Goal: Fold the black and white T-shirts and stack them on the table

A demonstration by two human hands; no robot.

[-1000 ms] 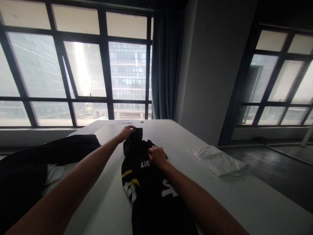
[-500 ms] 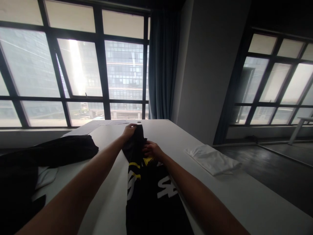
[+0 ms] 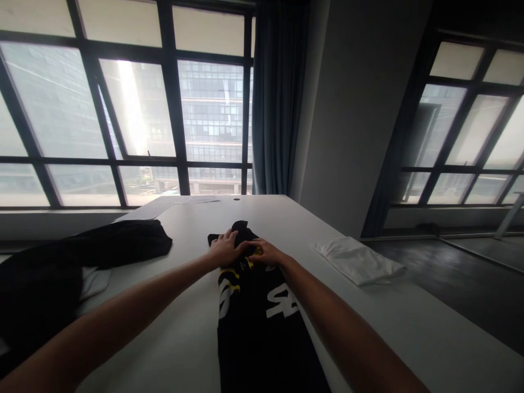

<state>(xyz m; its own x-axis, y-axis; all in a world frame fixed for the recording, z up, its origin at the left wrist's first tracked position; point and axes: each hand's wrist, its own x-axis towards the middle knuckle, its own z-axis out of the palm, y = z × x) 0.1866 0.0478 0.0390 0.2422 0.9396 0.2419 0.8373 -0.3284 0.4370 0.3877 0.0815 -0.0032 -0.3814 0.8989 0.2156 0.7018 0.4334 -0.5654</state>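
Note:
A black shirt (image 3: pixel 262 338) with white lettering and yellow marks lies lengthwise on the white table (image 3: pixel 172 338), folded into a long strip. My left hand (image 3: pixel 224 248) rests on its far end, fingers outstretched over the cloth and thumb pointing toward my other hand. Just to the right, my right hand (image 3: pixel 264 252) has its fingers closed on the fabric near the yellow part. The thumbs nearly meet. A small dark flap of the shirt sticks up beyond my fingers.
Dark clothing (image 3: pixel 123 243) is heaped on the left, with a white cloth (image 3: pixel 95 283) partly under it. A folded white garment (image 3: pixel 358 261) lies at the right edge. Paper sheets (image 3: pixel 184 200) lie at the far end, before a blue curtain (image 3: pixel 276 103) and windows.
My left hand has come down and nearer, from holding up the shirt's far end to lying on it. That end is now folded back toward me; my right hand stays close by.

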